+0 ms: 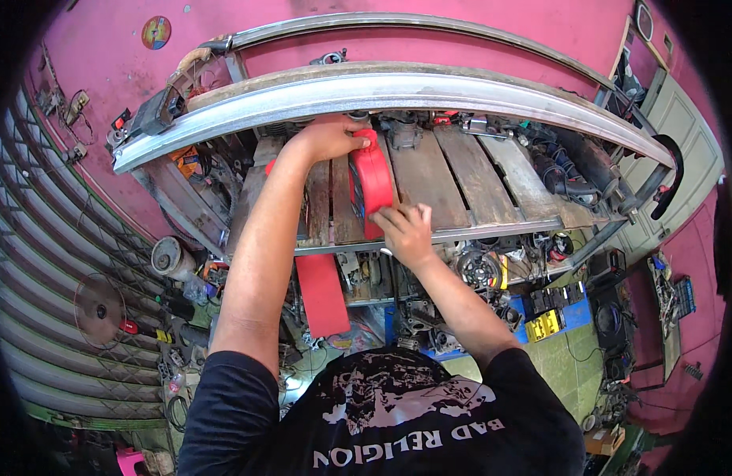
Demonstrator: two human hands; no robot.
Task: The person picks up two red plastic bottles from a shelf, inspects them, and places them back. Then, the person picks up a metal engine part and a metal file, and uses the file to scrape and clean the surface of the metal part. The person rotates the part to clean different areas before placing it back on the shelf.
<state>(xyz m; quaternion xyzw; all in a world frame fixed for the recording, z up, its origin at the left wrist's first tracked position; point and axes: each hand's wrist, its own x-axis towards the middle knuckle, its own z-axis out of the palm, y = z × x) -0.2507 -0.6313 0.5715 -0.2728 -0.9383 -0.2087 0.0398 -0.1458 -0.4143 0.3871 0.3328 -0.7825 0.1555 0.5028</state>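
Note:
A red, curved plastic piece stands on edge on the wooden slat shelf, its dark inner side partly showing on the left. My left hand is closed round its far end, with the thumb and fingers on the red top. At the near end, my right hand grips its lower right edge with bent fingers, close to the shelf's front rail. A flat red panel hangs or stands just below that rail, left of my right forearm; what holds it up is hidden.
A metal beam crosses above the shelf's back. Greasy machine parts crowd the shelf's right end. Several metal parts lie below, near a yellow tool case. A fan stands left by a slatted shutter.

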